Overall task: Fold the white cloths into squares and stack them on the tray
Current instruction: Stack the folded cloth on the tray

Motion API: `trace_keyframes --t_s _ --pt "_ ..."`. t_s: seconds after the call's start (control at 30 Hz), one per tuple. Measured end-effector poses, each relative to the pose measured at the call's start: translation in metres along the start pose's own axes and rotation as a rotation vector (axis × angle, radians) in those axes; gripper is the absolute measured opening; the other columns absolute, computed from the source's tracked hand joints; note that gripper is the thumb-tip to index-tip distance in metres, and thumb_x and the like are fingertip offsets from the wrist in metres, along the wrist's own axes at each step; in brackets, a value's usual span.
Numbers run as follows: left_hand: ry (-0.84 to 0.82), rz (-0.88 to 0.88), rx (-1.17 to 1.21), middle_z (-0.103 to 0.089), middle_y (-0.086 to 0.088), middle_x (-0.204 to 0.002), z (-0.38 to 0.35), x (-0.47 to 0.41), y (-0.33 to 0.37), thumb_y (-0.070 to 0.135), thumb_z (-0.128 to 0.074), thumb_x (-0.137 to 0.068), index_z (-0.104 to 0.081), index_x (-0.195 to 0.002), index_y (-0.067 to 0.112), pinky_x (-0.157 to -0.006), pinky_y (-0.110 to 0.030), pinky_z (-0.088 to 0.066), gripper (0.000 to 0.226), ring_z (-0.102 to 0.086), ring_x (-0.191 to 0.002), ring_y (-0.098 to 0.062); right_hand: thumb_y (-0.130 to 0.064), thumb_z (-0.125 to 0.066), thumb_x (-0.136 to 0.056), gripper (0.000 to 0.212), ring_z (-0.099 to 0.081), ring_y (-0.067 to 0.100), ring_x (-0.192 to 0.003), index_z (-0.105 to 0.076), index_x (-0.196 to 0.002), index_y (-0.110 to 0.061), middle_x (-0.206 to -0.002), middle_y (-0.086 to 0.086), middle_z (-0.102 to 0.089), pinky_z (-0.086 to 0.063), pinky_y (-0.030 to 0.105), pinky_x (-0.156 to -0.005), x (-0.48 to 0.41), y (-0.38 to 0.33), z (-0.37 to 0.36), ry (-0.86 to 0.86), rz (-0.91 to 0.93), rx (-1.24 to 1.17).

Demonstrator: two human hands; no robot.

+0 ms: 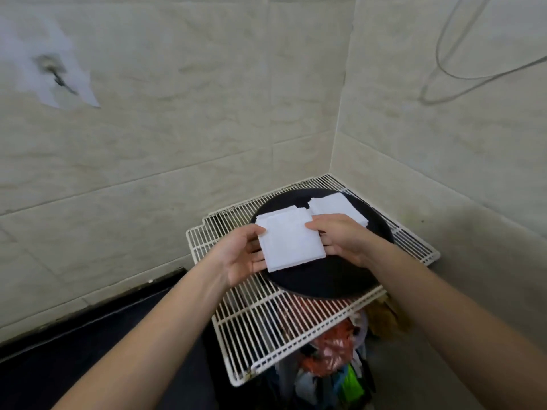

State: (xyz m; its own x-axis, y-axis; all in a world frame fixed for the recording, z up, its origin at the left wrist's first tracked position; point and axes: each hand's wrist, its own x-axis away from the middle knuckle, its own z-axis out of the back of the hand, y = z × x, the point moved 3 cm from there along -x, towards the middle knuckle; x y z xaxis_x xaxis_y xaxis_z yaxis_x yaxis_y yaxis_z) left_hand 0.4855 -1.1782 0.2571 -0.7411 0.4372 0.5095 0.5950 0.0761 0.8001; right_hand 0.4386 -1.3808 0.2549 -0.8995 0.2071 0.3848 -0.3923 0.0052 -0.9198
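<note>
Head view: a folded white cloth [291,242] is being held flat by both hands over the left part of the tray [325,279]; whether it is touching the tray cannot be told.
Left hand [241,255]: is pinching the cloth's left edge, thumb lying on top, fingers curling underneath.
Right hand [340,238]: is pinching the cloth's right edge, thumb pressing on top, fingers reaching beneath.
Pile of folded cloths [337,210]: is lying on the tray's far side, just behind the right hand.
Tray: dark and round, is sitting on a white wire rack [266,321].
Rack: is standing in the corner of the tiled walls [177,128].
Colourful bags [334,350]: are showing through and below the rack.
Dark counter [88,350]: is running along the left wall.
Grey cable [485,76]: is looping across the right wall.
</note>
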Motion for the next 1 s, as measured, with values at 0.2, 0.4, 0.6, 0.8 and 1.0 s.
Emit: trace_keyframes --t_s 0.2,0.4,0.6,0.8,1.0 --pt "0.171 -0.028 -0.057 -0.068 -0.011 -0.099 -0.012 -0.048 0.014 0.008 -0.055 -0.091 -0.063 -0.109 0.006 -0.069 -0.038 -0.058 0.019 -0.067 -0.083 -0.026 -0.015 -0.057 -0.097 0.016 -0.069 0.023 -0.107 -0.072 -0.100 -0.020 -0.111 0.008 -0.074 -0.052 0.045 -0.101 -0.064 -0.019 0.017 -0.024 0.047 0.216" --pt "0.300 -0.033 -0.115 -0.070 -0.011 -0.098 -0.008 -0.073 0.009 0.006 -0.056 -0.092 -0.061 -0.119 0.000 -0.058 -0.033 -0.057 0.028 -0.070 -0.073 -0.023 -0.014 -0.053 -0.085 0.034 -0.050 0.018 -0.079 -0.059 -0.110 0.009 -0.086 0.010 -0.059 -0.043 0.034 -0.071 -0.099 -0.015 0.016 -0.057 0.027 0.332" --pt "0.358 -0.064 -0.068 -0.073 -0.015 -0.108 0.000 -0.083 0.002 -0.004 -0.060 -0.087 -0.051 -0.131 0.001 -0.059 -0.033 -0.058 0.044 -0.074 -0.086 -0.028 -0.016 -0.052 -0.077 0.027 -0.045 0.018 -0.076 -0.058 -0.092 0.007 -0.080 0.003 -0.048 -0.038 0.034 -0.068 -0.110 -0.010 0.013 -0.053 0.011 0.423" --pt "0.391 -0.085 -0.045 -0.068 -0.018 -0.112 0.003 -0.081 -0.003 -0.009 -0.059 -0.089 -0.045 -0.126 0.006 -0.064 -0.040 -0.059 0.042 -0.071 -0.093 -0.031 -0.019 -0.051 -0.070 0.048 -0.047 0.017 -0.076 -0.054 -0.109 0.010 -0.079 0.007 -0.051 -0.043 0.034 -0.071 -0.112 -0.006 0.013 -0.055 0.001 0.499" --pt "0.429 -0.158 -0.161 -0.067 -0.015 -0.109 0.007 -0.072 -0.002 0.001 -0.061 -0.092 -0.042 -0.133 0.006 -0.067 -0.041 -0.060 0.046 -0.071 -0.091 -0.029 -0.015 -0.054 -0.084 0.042 -0.065 0.037 -0.099 -0.058 -0.119 0.008 -0.114 0.025 -0.066 -0.050 0.055 -0.095 -0.093 -0.016 0.013 0.011 0.123 0.619"
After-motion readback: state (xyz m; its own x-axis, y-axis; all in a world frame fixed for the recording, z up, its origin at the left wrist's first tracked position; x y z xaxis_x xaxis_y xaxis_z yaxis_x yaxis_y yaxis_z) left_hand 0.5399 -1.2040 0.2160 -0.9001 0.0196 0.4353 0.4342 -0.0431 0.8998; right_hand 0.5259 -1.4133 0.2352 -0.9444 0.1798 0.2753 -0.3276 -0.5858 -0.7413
